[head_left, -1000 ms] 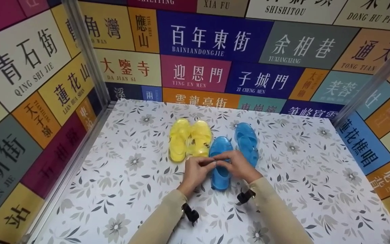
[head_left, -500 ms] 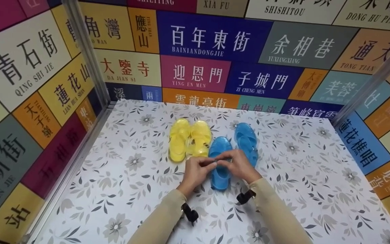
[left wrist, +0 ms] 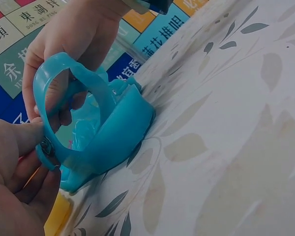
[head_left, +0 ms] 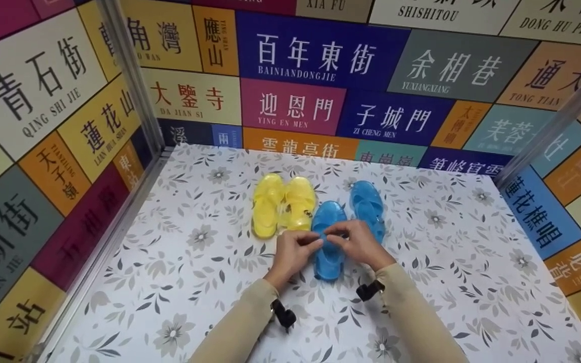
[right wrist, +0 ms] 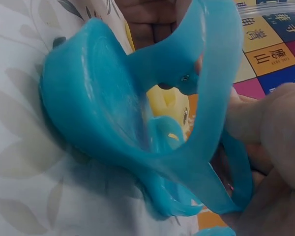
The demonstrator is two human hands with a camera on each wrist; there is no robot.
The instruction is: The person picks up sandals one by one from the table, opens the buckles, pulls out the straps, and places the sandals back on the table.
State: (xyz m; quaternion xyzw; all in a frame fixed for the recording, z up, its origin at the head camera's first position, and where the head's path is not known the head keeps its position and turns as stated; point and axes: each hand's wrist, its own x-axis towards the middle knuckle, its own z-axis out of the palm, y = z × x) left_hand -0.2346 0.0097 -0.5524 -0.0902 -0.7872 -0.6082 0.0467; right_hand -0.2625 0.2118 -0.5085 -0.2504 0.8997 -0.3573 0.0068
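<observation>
The nearer blue jelly sandal (head_left: 329, 267) stands on the floral sheet with its toe pointing away from me. My left hand (head_left: 290, 256) pinches its strap beside the small buckle (left wrist: 48, 146), thumb on one side and fingers on the other. From the opposite side, my right hand (head_left: 364, 247) grips the strap with thumb and fingers, its fingertips partly hidden behind the blue plastic in the right wrist view. In the left wrist view the ankle strap (left wrist: 51, 66) is raised in a loop above the sole.
The other blue sandal (head_left: 365, 195) lies just beyond my right hand. A yellow sandal pair, left one (head_left: 265, 218) and right one (head_left: 299, 194), sits side by side at the left. Wall panels (head_left: 290, 108) with printed characters enclose the patterned surface (head_left: 194, 302) at back and sides.
My right fingertips have drawn back a little to the right, opening a small gap from the left fingertips. The left hand keeps its place, and the sandals stay where they were.
</observation>
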